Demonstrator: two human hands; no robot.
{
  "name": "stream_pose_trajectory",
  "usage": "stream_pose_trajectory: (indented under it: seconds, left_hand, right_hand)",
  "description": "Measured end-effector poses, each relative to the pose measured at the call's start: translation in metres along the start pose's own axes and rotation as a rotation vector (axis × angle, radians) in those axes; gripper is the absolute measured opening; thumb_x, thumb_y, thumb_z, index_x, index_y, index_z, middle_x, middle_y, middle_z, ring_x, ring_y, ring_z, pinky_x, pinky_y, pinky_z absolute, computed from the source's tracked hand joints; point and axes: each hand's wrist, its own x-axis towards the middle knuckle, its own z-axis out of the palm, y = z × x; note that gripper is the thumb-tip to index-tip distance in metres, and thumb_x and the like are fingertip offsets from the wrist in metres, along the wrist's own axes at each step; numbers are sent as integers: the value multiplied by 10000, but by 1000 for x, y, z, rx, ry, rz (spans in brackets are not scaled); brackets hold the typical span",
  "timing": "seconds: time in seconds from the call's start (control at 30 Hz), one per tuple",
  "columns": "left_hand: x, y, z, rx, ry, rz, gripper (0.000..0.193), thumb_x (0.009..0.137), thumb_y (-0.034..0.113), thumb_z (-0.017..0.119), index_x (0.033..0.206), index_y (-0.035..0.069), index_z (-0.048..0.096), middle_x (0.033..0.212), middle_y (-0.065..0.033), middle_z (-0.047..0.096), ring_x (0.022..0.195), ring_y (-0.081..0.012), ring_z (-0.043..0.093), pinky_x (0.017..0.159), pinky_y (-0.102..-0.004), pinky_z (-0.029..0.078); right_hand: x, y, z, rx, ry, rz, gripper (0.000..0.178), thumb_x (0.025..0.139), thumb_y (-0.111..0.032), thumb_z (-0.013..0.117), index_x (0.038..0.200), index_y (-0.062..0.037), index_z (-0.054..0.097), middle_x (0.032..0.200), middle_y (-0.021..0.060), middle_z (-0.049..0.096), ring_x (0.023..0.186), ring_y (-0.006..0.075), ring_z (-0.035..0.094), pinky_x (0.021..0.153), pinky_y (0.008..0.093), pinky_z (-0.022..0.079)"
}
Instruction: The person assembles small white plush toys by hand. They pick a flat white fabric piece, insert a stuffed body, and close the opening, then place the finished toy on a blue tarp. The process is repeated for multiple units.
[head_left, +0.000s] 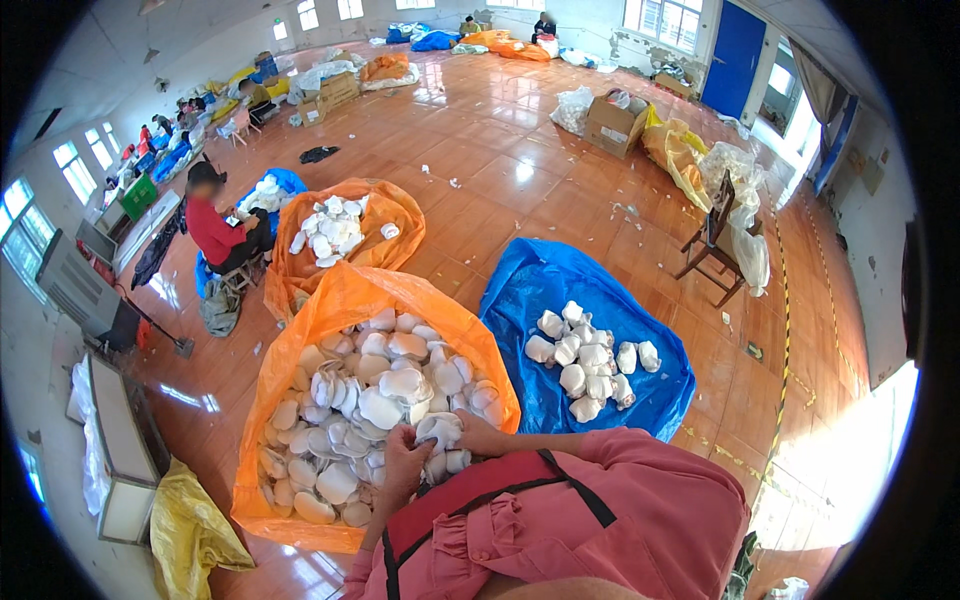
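Both my hands are over a big orange bag (275,395) spread open and heaped with thin, white, rounded pads (337,480). Between them is a white rounded pad (440,428), its curved face turned up. My left hand (403,462) pinches its near left edge with the fingertips. From the other side my right hand (480,436) grips the same pad, its fingers partly hidden behind it. Bundled white pads (590,360) lie on a blue sheet bag (640,335) to the right.
A second orange bag (395,215) of white pads lies beyond, beside a seated person in red (215,228). A wooden chair (722,245), a cardboard box (610,125) and yellow bags (675,150) stand at the right. A yellow sack (195,525) lies near left.
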Motion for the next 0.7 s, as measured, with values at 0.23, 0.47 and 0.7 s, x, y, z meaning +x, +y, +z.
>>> stream_pose_trajectory:
  seconds: [0.23, 0.47, 0.7]
  left_hand:
    - [-8, 15, 11, 429, 134, 185, 304, 734, 109, 765, 888, 17, 521, 719, -65, 575, 640, -137, 538, 574, -295, 449]
    - [-6, 7, 4, 372, 142, 169, 308, 742, 124, 763, 901, 22, 519, 720, -68, 577, 647, -151, 547, 583, -311, 458]
    - [-13, 26, 8, 371, 89, 168, 301, 758, 133, 743, 922, 15, 521, 767, -79, 595, 676, -151, 568, 603, -306, 469]
  right_hand:
    - [-1, -8, -4, -23, -38, 6, 674, 697, -281, 764, 1240, -10, 470, 1148, 136, 579, 1083, 231, 543, 919, 356, 442]
    - [-7, -17, -18, 243, -174, 87, 603, 789, -188, 681, 1305, -3, 431, 1160, 108, 562, 1089, 196, 522, 948, 320, 417]
    - [-10, -41, -29, 244, -241, 111, 535, 796, -200, 659, 1257, 12, 486, 1124, 98, 572, 1020, 180, 549, 902, 297, 442]
